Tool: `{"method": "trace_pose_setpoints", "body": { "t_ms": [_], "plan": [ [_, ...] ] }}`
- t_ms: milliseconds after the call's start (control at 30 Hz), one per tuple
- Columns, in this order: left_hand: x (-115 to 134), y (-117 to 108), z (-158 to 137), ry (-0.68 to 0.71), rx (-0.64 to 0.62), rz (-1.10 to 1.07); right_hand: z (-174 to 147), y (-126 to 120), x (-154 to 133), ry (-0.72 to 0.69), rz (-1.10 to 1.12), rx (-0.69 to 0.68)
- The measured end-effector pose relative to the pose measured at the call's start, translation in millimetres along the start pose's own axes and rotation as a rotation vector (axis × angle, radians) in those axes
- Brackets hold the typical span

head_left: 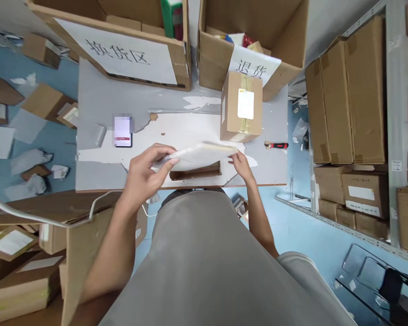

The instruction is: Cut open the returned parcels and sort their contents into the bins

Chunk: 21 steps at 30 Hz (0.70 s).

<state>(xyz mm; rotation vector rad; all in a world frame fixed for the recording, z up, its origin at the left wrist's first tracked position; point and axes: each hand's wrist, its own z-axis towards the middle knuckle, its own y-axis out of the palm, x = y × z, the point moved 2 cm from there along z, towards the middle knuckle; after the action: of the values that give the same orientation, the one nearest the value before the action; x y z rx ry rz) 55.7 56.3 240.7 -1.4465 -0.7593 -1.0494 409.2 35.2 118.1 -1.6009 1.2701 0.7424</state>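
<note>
Between my two hands is a flat white packet (199, 156), held tilted above the table; what kind it is I cannot make out. My left hand (149, 170) pinches its left end, thumb on the near side. At the right end, the fingers of my right hand (240, 164) close on its edge. Just under the packet, a shallow open cardboard box (197, 172) lies by the table's front edge, partly hidden. A taped carton (243, 106) with a white label stands behind my right hand.
Two large open boxes (187, 63) with handwritten signs line the table's back. A phone (123, 132) lies at left, a red and black utility knife (277, 145) at right. Stacked cartons (363, 194) fill the right shelf; boxes and scraps (37, 167) litter the left floor.
</note>
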Motion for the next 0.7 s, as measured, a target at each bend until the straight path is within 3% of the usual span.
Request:
{"method": "trace_pose_setpoints", "body": {
  "t_ms": [133,233,367,533,700],
  "plan": [
    [-20,1,10,-0.154,0.099,-0.283,-21,9,-39,-0.118,0.247,-0.094],
    [-32,18,19,-0.243,0.081,-0.45,-28,22,-57,-0.167,0.23,-0.154],
    [-39,35,23,-0.316,0.104,-0.54,-21,35,-61,-0.173,0.21,-0.102],
    [-39,29,16,-0.236,0.134,-0.489,-20,33,-70,-0.264,0.09,0.024],
    [-35,26,13,-0.111,0.082,-0.369,-25,29,-85,-0.358,0.061,0.174]
  ]
}}
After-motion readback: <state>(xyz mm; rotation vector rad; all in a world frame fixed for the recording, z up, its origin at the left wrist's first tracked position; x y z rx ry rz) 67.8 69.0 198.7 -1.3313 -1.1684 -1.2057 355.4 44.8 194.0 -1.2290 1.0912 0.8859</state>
